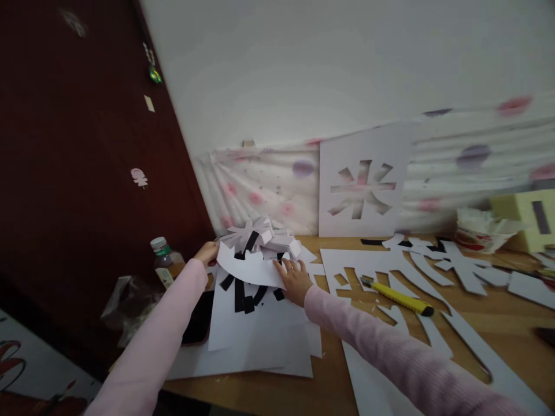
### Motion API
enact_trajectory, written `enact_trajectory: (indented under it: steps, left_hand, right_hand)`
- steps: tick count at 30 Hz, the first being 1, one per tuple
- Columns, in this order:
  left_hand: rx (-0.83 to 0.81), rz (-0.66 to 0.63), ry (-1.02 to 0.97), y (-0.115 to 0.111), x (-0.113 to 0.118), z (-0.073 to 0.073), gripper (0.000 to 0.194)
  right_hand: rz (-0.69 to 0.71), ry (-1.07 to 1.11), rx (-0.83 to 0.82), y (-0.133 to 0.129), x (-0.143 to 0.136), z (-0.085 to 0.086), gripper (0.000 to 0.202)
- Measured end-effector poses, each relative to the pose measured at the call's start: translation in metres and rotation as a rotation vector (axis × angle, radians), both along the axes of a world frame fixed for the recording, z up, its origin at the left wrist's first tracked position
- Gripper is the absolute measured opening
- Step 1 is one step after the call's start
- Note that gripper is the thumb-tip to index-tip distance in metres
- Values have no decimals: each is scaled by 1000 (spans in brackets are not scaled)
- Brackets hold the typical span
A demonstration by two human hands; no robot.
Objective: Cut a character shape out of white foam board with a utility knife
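Note:
My left hand (207, 253) is closed on the left end of a curved white paper piece (249, 268). My right hand (295, 281) touches the right end of the same piece, its fingers spread over the edge. Below the piece lie black cut strips (248, 304) on white sheets (260, 338). Just behind is a heap of white paper cutouts (277, 240). To the right, a yellow utility knife (399, 297) rests on a large cut-out white sheet (349, 260).
A bottle (166, 260), a plastic bag (130, 306) and a dark phone (199, 323) are at the left. Against the wall leans a stencil sheet (332, 167). A bowl (483, 237), yellow box (529, 222) and more cutouts (468, 268) lie at the right of the wooden table (325, 387).

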State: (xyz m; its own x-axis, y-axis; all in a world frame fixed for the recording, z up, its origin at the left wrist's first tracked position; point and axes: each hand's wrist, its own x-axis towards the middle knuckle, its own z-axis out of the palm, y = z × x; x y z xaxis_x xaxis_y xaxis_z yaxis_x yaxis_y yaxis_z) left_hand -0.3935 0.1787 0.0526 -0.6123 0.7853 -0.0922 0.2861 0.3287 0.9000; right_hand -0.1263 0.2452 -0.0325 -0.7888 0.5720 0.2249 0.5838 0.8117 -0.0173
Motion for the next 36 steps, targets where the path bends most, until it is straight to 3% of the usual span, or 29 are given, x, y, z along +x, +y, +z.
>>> enact_trajectory:
  steps: [3, 6, 9, 11, 15, 18, 21, 25, 29, 36]
  left_hand:
    - [-48, 15, 29, -4, -6, 6, 34]
    - [-10, 73, 123, -12, -9, 11, 31]
    - [113, 196, 311, -29, 6, 1, 30]
    - [186, 226, 440, -45, 27, -18, 27]
    - [172, 29, 541, -81, 75, -75, 12]
    - [141, -22, 542, -95, 94, -109, 29]
    - [76, -46, 537, -90, 103, -123, 44]
    - [-25, -150, 526, -62, 120, -127, 34]
    - [-98, -220, 491, -36, 141, -128, 19]
    - [-52, -345, 297, -35, 150, -113, 17]
  right_hand:
    - [-11, 25, 2, 11, -2, 17, 40]
    - [-56, 57, -25, 29, 1, 49, 33]
    - [-123, 124, -34, 50, 2, 90, 32]
    - [-146, 167, -39, 61, 1, 118, 33]
    - [-109, 203, -50, 71, -2, 164, 34]
    - [-89, 198, -42, 66, -2, 190, 33]
    - [-88, 177, -24, 59, 3, 211, 33]
    - [-114, 128, -9, 56, 14, 227, 32]
    - [-152, 68, -2, 66, 32, 227, 31]
    - [-213, 11, -55, 94, 107, 216, 26]
